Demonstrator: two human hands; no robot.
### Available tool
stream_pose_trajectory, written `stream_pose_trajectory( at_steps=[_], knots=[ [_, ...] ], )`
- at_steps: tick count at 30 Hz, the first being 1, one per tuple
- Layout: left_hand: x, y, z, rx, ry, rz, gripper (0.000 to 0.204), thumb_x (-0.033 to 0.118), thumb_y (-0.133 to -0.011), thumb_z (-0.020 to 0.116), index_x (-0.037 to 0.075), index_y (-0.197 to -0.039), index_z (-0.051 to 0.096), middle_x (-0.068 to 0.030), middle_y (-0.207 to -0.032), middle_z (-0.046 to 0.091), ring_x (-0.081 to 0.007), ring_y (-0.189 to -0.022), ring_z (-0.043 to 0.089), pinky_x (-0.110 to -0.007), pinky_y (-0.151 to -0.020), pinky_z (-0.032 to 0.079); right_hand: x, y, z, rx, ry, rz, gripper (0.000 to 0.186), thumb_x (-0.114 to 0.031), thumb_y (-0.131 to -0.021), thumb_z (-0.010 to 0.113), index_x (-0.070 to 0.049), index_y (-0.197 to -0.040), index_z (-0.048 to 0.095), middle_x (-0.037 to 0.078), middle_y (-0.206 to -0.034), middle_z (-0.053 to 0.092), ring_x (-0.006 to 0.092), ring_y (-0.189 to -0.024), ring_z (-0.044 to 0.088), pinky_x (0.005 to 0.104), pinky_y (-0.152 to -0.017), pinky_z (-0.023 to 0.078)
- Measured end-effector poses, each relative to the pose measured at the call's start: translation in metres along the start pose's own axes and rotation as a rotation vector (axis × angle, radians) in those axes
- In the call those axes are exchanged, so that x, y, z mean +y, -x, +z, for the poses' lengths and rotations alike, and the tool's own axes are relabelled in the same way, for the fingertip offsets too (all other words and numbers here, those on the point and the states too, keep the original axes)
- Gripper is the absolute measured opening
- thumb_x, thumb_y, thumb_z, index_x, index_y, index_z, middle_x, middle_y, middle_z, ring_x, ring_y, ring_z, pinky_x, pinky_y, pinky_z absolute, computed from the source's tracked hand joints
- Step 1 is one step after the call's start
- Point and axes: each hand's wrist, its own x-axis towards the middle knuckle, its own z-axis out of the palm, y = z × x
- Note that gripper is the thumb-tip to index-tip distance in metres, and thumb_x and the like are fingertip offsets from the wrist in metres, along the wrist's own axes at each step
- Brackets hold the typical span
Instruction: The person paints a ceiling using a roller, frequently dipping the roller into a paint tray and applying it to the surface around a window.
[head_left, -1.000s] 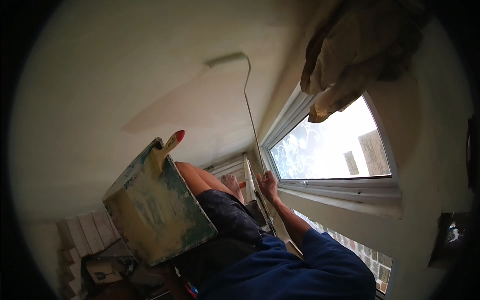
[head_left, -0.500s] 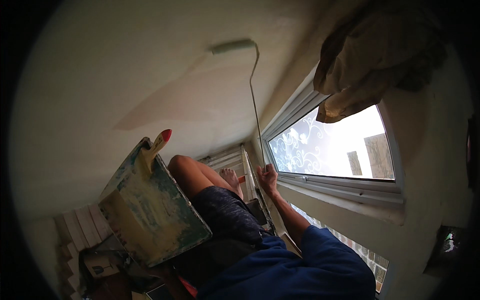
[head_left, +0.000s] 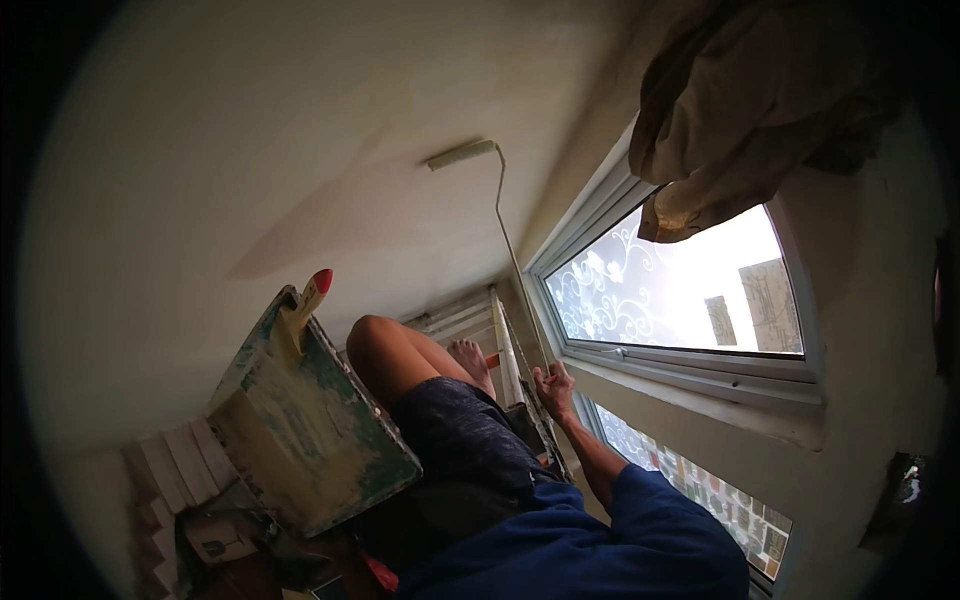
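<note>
The pale grey-green cylindrical roller head (head_left: 462, 155) had just come down the off-white wall (head_left: 200, 160): half a second earlier it sat higher, and it now lay lower, to the right of a darker, pinkish patch (head_left: 330, 220) that could have been shadow or uneven coat. The person's bare right hand (head_left: 555, 390) had dropped a little as well, to just below the near corner of the grey-white framed window (head_left: 680, 290), its fingers curled closed around the lower part of the thin, bent metal rod (head_left: 499, 208) carrying the roller head. Together these shifts suggested a downward stroke, though whether the sleeve pressed on the wall was hard to judge. The paint-smeared green rectangular tray (head_left: 320, 430) stayed tilted beside the person's bent knee (head_left: 375, 350), with the red-tipped wooden brush (head_left: 312, 300) at its upper edge, so paint seemed within reach. The left hand was out of sight; how its fingers stood, or what they held, could not be told
</note>
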Motion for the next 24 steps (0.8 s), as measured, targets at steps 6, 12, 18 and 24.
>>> stream_pose_trajectory(
  at_steps=[6,12,18,24],
  knots=[
    [-0.026,0.002,-0.031,-0.107,-0.506,0.266,0.075,0.006,-0.068,0.073,0.001,-0.131,0.032,-0.0207,-0.135,0.036,-0.0311,-0.121,0.042,-0.048,-0.100,0.036,-0.013,-0.011,0.000,-0.021,-0.050,0.007,0.029,-0.023,-0.077,0.070,-0.002,-0.074,0.049,0.013,-0.055,0.050,0.0219,-0.047,0.054,0.0340,-0.047,0.043],
    [-0.023,0.002,-0.025,-0.156,-0.572,0.384,0.074,0.010,-0.072,0.071,0.004,-0.134,0.032,-0.0192,-0.137,0.034,-0.0309,-0.122,0.041,-0.048,-0.101,0.036,-0.046,-0.037,0.022,0.029,-0.152,-0.016,0.029,-0.020,-0.077,0.070,-0.002,-0.075,0.048,0.011,-0.056,0.046,0.0168,-0.046,0.049,0.0309,-0.046,0.040],
    [-0.008,-0.002,-0.004,0.057,0.275,-0.071,0.070,0.009,-0.078,0.064,0.004,-0.138,0.028,-0.0171,-0.140,0.032,-0.0318,-0.124,0.039,-0.049,-0.102,0.035,-0.083,-0.058,0.024,0.048,-0.199,-0.065,0.028,-0.019,-0.078,0.070,-0.002,-0.076,0.048,0.011,-0.056,0.046,0.0161,-0.047,0.046,0.0312,-0.046,0.040],
    [-0.007,0.001,-0.002,-0.172,-0.590,0.344,0.059,0.021,-0.087,0.048,0.006,-0.140,0.027,-0.0175,-0.142,0.029,-0.0325,-0.127,0.035,-0.050,-0.104,0.033,-0.023,-0.037,0.018,-0.045,-0.060,0.046,0.030,-0.022,-0.077,0.070,-0.001,-0.075,0.048,0.012,-0.056,0.047,0.0161,-0.048,0.047,0.0321,-0.048,0.041]
  ],
)
